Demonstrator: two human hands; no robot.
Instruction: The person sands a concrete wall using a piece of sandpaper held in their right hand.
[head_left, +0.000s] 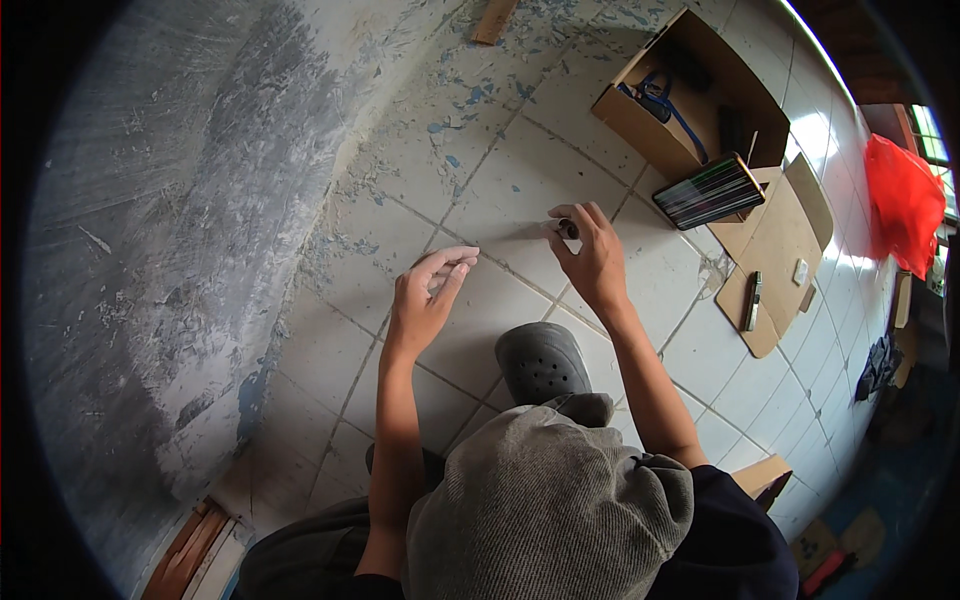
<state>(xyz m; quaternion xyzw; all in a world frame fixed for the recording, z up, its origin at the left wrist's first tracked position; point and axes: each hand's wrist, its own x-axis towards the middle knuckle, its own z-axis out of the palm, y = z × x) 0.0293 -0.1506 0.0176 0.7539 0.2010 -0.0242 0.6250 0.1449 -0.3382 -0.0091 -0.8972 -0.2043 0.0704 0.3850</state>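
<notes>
My right hand [597, 255] is raised over the tiled floor, its thumb and fingers curled round a small roundish thing [568, 229] with a dark end and a whitish edge. Its exact kind is hard to make out. To its left, my left hand [425, 290] hovers above the tiles with whitish, dusty fingertips. Its fingers are bent, a gap shows between them and the thumb, and I see nothing in it. The scraped grey wall [230, 200] stands to the left of that hand. Below and between the hands is a grey clog [543, 365] on my foot.
Paint flakes [450, 125] litter the white tiles along the wall. At upper right, a cardboard box [630, 118] holds dark items and a blue strap, beside a tin of pencils [710, 192]. Flat cardboard [770, 235] carries a dark slim tool [754, 300]. A red bag [903, 205] is far right.
</notes>
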